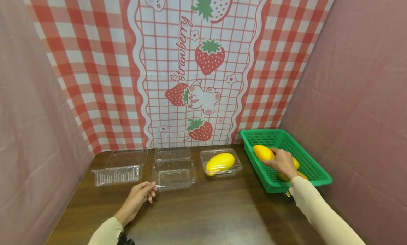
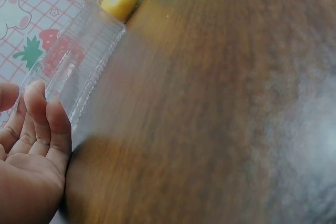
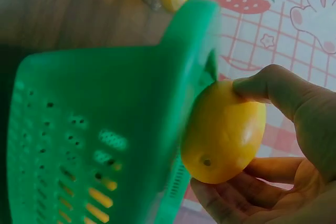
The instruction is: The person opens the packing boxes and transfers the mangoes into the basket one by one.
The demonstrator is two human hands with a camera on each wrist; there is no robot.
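My right hand (image 1: 282,163) grips a yellow mango (image 1: 263,153) above the left side of a green basket (image 1: 251,167). In the right wrist view, the thumb and fingers lie on opposite sides of this mango (image 3: 226,135), close to the rim. More yellow mangoes (image 1: 295,163) lie in the basket, partly covered by the hand. My left hand (image 1: 138,199) rests by the front left corner of the middle clear plastic box (image 1: 173,185), its lid raised behind. Loosely bent fingers show in the left wrist view; whether they touch the box I cannot tell.
Another clear box (image 1: 117,176) stands at the left with its lid back. Right of the middle box, a clear box (image 1: 236,167) contains a yellow mango (image 1: 220,162). A checked strawberry cloth (image 1: 197,68) hangs behind the brown table (image 1: 203,213); pink cloth (image 1: 359,96) flanks it.
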